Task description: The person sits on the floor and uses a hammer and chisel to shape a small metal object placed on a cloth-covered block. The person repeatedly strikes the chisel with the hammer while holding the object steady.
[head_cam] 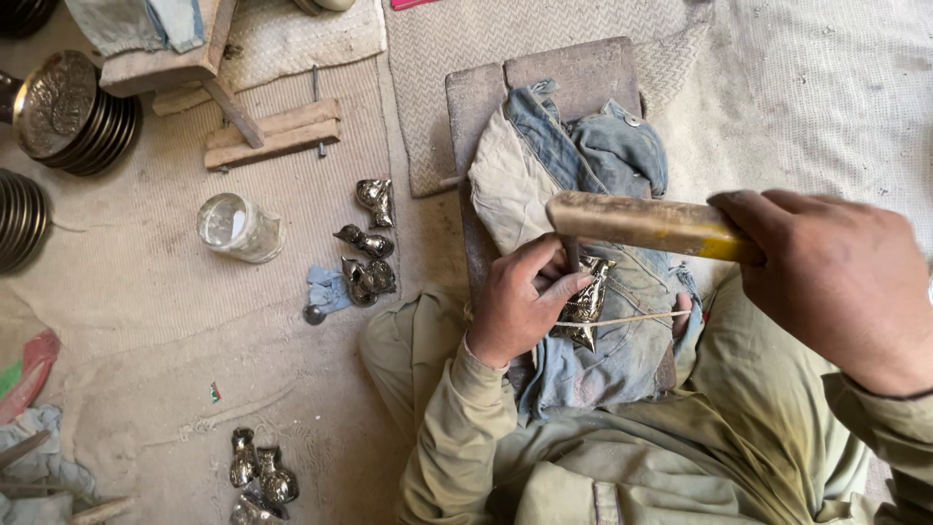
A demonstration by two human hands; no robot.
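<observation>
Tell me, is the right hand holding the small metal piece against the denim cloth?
No, the left hand pins the metal piece there; the right hand grips a hammer handle.

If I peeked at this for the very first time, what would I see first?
Probably the wooden-handled hammer, gripped by the right hand in the middle of the picture. Right under it, the left hand pins a small shiny embossed metal piece onto a pad of old denim on a wooden block. To the left, more small metal pieces lie on the mat beside a glass jar.
</observation>
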